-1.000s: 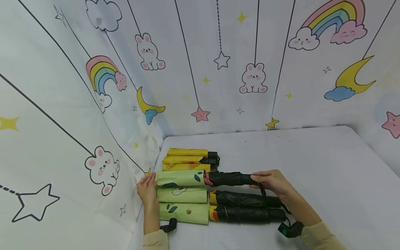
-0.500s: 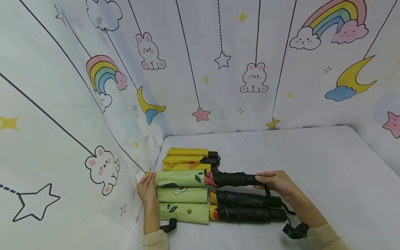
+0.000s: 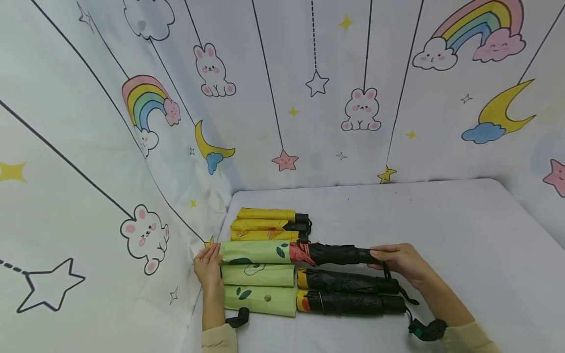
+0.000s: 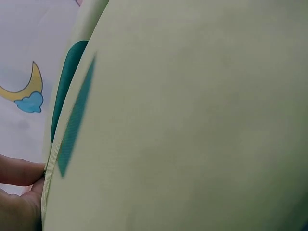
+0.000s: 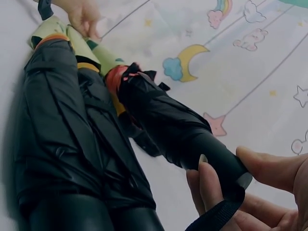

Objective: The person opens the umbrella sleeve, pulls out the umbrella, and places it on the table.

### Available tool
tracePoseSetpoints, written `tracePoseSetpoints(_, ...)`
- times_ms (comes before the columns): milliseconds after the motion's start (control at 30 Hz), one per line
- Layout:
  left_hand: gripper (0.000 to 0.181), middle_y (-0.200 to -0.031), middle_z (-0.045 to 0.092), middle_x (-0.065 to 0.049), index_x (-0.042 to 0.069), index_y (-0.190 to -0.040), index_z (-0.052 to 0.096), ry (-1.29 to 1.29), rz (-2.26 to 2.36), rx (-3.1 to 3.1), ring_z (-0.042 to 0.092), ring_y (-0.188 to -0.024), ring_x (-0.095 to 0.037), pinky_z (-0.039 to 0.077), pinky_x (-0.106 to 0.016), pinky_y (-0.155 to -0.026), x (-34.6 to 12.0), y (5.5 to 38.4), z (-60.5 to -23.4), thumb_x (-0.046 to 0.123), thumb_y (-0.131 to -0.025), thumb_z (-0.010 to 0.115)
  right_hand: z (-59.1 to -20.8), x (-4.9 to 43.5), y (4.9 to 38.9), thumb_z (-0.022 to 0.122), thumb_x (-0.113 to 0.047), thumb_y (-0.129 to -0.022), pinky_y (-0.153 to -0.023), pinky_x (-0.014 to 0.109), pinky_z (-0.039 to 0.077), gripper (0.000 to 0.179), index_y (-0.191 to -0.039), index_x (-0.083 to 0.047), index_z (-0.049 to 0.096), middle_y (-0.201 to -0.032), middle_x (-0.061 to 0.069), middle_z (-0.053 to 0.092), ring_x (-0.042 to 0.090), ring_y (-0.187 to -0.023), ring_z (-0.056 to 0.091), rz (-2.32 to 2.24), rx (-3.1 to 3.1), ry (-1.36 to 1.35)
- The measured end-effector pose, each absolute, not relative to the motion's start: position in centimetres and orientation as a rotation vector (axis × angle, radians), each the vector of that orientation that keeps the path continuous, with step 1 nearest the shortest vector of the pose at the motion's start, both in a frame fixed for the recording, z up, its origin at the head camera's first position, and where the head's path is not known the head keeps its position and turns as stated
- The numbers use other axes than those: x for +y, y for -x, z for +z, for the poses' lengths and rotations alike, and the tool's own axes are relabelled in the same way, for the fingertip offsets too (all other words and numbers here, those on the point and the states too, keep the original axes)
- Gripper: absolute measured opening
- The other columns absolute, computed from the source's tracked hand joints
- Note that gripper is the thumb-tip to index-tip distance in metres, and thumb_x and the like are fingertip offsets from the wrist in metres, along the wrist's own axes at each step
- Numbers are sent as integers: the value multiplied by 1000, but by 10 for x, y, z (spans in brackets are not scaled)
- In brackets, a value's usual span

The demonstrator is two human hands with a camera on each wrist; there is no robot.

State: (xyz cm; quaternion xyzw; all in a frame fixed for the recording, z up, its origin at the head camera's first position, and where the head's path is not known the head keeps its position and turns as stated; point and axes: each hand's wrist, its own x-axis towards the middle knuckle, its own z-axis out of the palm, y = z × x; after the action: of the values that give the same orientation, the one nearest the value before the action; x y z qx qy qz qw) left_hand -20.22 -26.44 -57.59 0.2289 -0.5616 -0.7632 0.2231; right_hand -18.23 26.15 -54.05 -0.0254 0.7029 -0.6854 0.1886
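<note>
My left hand [image 3: 207,267] pinches the far left end of a light green umbrella sleeve [image 3: 253,252] with printed leaves. In the left wrist view the sleeve [image 4: 183,120] fills most of the frame, thumb and finger at its edge. A folded black umbrella [image 3: 335,254] sticks out of the sleeve's right end, showing a red band near the opening. My right hand [image 3: 403,262] grips the tip of its handle between thumb and fingers. The right wrist view shows the dark handle [image 5: 216,161] with a strap hanging beneath. Whatever part of the umbrella lies inside the sleeve is hidden.
Nearer the front lie two more folded black umbrellas [image 3: 353,301], side by side. To their left are two flat green sleeves [image 3: 260,300]. Behind, several yellow folded umbrellas [image 3: 265,224] lie in a stack. A printed white cloth wall [image 3: 326,122] borders the white table [image 3: 463,235].
My right hand has moved to the right, drawing the black umbrella farther out of the green sleeve, so more of its red band shows. My left hand has stayed on the sleeve's end.
</note>
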Motion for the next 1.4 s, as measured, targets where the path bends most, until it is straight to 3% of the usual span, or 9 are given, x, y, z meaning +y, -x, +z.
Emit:
tracePoseSetpoints(133, 55, -148, 51, -29, -11, -148, 31, -640, -2093, -1562, 55, -138, -36, 49, -30, -109, -265, 203, -576, -19, -98, 54, -544, 268, 182, 69, -15, -102, -98, 36, 59, 49, -137, 17, 57, -132, 16, 67, 21, -106, 75, -1952, 1956, 85)
tracePoseSetpoints(700, 54, -147, 52, -31, -12, -148, 31, -678, -2083, -1598, 56, -136, -37, 51, -28, -107, -264, 206, -573, -20, -98, 50, -552, 290, 180, 68, -20, -103, -98, 27, 57, 48, -137, 13, 60, -125, 8, 72, 24, -109, 74, -1891, 1954, 49)
tracePoseSetpoints(1000, 55, -146, 51, -32, -14, -147, 30, -698, -2071, -1626, 56, -136, -38, 51, -26, -105, -264, 206, -573, -23, -96, 49, -557, 296, 180, 68, -18, -103, -97, 29, 58, 48, -138, 14, 59, -125, 8, 72, 21, -108, 74, -1886, 1932, 28)
tracePoseSetpoints(1400, 56, -147, 50, -33, -14, -148, 31, -703, -2074, -1646, 54, -137, -39, 49, -30, -109, -265, 206, -573, -24, -95, 47, -567, 307, 181, 66, -14, -104, -95, 31, 59, 44, -139, 12, 60, -125, 8, 73, 26, -108, 75, -1880, 1842, 53)
